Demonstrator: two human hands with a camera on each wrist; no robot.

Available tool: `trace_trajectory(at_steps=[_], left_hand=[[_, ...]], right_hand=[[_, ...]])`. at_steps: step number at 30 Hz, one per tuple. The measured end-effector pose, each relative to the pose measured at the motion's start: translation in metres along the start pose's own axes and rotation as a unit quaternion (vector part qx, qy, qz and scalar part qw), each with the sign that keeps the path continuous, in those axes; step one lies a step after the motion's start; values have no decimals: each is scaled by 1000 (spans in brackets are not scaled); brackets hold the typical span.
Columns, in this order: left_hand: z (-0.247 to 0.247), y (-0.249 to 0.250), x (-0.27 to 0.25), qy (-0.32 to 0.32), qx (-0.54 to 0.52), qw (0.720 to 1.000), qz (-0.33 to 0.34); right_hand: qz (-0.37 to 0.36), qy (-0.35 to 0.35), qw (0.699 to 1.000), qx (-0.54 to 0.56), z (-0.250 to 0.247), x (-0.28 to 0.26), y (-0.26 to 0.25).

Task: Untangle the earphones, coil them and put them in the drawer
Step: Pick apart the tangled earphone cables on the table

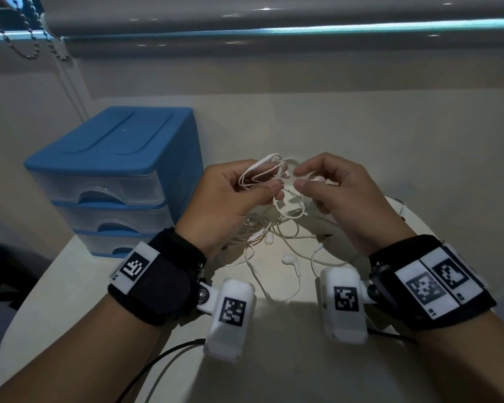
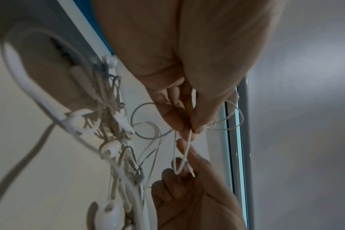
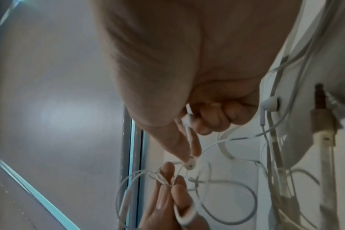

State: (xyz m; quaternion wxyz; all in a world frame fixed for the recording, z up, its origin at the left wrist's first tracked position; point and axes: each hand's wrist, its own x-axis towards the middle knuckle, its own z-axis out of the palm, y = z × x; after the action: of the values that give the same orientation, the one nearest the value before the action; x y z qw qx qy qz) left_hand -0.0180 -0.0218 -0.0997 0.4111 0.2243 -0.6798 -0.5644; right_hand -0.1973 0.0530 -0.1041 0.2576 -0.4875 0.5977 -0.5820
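step: untangling | left hand (image 1: 230,196) pinches knot of thin white wired earphones (image 1: 266,177), held above white table (image 1: 303,359) | right hand (image 1: 341,193) pinches neighbouring strand | advice: loosen gently, feed earbud through | blue three-drawer plastic organiser (image 1: 111,170) closed

Drawers (image 1: 111,181) left — earphones (image 1: 274,228) right.

Dim room; pale rounded counter (image 1: 70,286) against off-white wall (image 1: 274,80); grey roller blind (image 1: 245,13) above, thin strip of teal daylight (image 1: 303,29) under it; beaded pull chain (image 1: 26,30) hanging at upper left
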Motion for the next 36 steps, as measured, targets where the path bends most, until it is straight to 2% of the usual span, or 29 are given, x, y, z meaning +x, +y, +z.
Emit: trace_trajectory(at_steps=[3,5,8,12,17,23,31,36], left_hand=[[-1,-1,1,12,-4,1000,1],[-1,-2,1,6,5,1000,2],[-2,-2,0,-13,16,1000,2],[0,0,-3,-50,42,998,4],[1,1,-2,-18,6,1000,-16],[-1,1,0,-19,16,1000,-7],[-2,3,-2,17,104,993,59],[-1,2,0,32,116,992,42]], right_hand=[[-72,22,996,-39,-5,-1,-6],[-137,-8,989,-50,-6,-5,-12],[-174,-57,981,-61,1,-7,-11],[-155,-46,986,-42,5,-3,-7],[-99,-11,994,45,0,-3,-9],[-65,-11,996,63,1,-3,-10],[-86,-81,990,77,6,-8,-12],[-74,-92,990,74,8,-7,-12]])
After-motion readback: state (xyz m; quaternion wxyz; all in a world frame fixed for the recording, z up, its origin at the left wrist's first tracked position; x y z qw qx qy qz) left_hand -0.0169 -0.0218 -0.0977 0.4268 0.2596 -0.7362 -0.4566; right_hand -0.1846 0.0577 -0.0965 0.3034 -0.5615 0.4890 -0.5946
